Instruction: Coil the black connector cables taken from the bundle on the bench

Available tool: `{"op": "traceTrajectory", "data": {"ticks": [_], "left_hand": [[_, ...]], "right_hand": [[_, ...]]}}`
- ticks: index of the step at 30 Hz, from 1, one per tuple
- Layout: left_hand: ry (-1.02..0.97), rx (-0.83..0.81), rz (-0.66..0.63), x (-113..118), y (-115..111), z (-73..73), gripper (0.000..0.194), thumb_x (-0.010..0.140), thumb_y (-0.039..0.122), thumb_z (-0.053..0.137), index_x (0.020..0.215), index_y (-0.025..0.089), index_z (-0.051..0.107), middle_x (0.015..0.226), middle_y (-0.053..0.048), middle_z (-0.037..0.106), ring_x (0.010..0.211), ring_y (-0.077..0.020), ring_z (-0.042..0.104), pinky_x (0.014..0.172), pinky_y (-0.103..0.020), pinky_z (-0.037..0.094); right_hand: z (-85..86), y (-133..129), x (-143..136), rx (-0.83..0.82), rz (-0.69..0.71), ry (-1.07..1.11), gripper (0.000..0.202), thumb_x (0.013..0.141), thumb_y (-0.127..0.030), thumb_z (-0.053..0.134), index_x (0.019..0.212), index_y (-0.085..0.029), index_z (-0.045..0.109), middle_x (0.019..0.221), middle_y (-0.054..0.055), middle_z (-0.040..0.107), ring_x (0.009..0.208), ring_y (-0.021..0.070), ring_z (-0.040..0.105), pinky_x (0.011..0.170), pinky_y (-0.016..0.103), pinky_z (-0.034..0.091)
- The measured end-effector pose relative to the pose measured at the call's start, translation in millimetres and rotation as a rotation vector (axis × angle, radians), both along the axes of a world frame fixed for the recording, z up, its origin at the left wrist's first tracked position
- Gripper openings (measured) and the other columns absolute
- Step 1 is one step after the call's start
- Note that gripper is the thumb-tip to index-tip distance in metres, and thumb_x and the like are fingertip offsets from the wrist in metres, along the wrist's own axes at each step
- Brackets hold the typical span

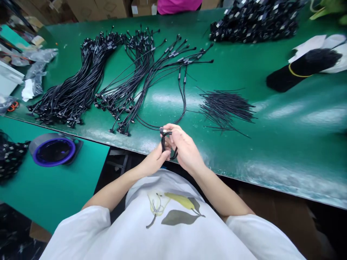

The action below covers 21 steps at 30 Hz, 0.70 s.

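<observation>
Close to my body, at the front edge of the green table [271,144], a black cable [163,142] is looped into a small coil between my hands. My left hand [160,153] has its fingers closed on the coil's left side. My right hand [184,142] is wrapped round the right side, with its fingertips by a small connector at the top. Beyond them lie a large bundle of black cables [78,81] and a looser, spread-out bundle [138,77]. A pile of thin black ties [227,106] rests to the right of the cables.
Coiled cables [255,21] are heaped at the back right, near a banded black bundle [300,70]. A purple-rimmed tape roll [54,150] sits on the lower left table. Plastic bags [38,72] lie far left. A person in pink [177,6] is across the table.
</observation>
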<state>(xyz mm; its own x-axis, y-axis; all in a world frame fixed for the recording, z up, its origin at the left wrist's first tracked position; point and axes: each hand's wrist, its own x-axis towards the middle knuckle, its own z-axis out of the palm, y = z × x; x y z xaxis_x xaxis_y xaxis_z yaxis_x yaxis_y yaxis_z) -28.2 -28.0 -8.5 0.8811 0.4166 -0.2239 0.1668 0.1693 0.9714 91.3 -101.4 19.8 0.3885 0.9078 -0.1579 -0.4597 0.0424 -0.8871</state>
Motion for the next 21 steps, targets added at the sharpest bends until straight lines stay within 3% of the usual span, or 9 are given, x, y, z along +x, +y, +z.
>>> {"op": "traceTrajectory", "data": {"ticks": [3,6,9,12,15,18,21], "left_hand": [[0.032,0.066,-0.063,0,-2,-3.1,0.033,0.083,0.032,0.066,0.111,0.017,0.061,0.103,-0.008,0.063,0.104,-0.0253,0.056,0.097,-0.038,0.042],[-0.001,-0.01,-0.116,-1,-7,-6.8,0.039,0.08,0.038,0.071,0.112,0.017,0.061,0.111,-0.009,0.063,0.119,-0.0282,0.051,0.105,-0.042,0.037],[-0.049,-0.234,-0.201,-1,-12,-6.3,0.044,0.084,0.053,0.064,0.105,0.015,0.061,0.087,-0.006,0.064,0.092,-0.0217,0.061,0.095,-0.042,0.045],[-0.058,-0.482,-0.241,-2,-13,0.1,0.047,0.084,0.06,0.059,0.092,0.013,0.061,0.07,0.0,0.055,0.065,-0.013,0.054,0.08,-0.037,0.052],[0.026,-0.641,-0.229,-2,-12,6.0,0.046,0.08,0.056,0.067,0.09,0.011,0.065,0.071,-0.001,0.055,0.067,-0.0126,0.055,0.079,-0.036,0.053],[0.088,-0.707,-0.211,0,-12,7.9,0.046,0.075,0.052,0.074,0.089,0.01,0.066,0.081,-0.007,0.063,0.078,-0.0184,0.063,0.082,-0.038,0.053],[0.048,-0.701,-0.141,5,-16,9.4,0.041,0.075,0.049,0.076,0.083,0.01,0.063,0.073,-0.004,0.059,0.066,-0.0145,0.06,0.067,-0.03,0.05]], "right_hand": [[1.1,0,-11,0.031,-0.097,-0.119,0.042,0.087,-0.061,0.054,0.084,-0.02,0.052,0.091,0.003,0.052,0.067,0.0099,0.052,0.048,0.02,0.039],[2.0,5,-12,0.1,-0.163,-0.079,0.044,0.082,-0.062,0.061,0.086,-0.022,0.046,0.084,-0.002,0.045,0.053,0.0044,0.042,0.044,0.019,0.033],[3.9,10,-5,0.162,-0.147,0.031,0.052,0.078,-0.071,0.059,0.096,-0.023,0.048,0.083,-0.004,0.04,0.049,0.0021,0.033,0.04,0.017,0.024],[6.2,12,4,0.115,-0.002,0.158,0.055,0.077,-0.072,0.059,0.09,-0.02,0.052,0.078,-0.004,0.038,0.046,0.0009,0.025,0.037,0.016,0.015],[7.2,13,10,0.041,0.095,0.242,0.052,0.078,-0.068,0.063,0.08,-0.017,0.05,0.073,-0.006,0.037,0.044,-0.0003,0.02,0.036,0.015,0.01],[6.7,12,12,0.031,0.121,0.258,0.05,0.078,-0.064,0.065,0.081,-0.017,0.05,0.07,-0.007,0.037,0.043,-0.0006,0.019,0.035,0.014,0.008],[4.9,13,16,0.036,0.097,0.291,0.043,0.08,-0.057,0.067,0.084,-0.018,0.05,0.068,-0.008,0.038,0.041,-0.0007,0.02,0.035,0.013,0.009]]}}
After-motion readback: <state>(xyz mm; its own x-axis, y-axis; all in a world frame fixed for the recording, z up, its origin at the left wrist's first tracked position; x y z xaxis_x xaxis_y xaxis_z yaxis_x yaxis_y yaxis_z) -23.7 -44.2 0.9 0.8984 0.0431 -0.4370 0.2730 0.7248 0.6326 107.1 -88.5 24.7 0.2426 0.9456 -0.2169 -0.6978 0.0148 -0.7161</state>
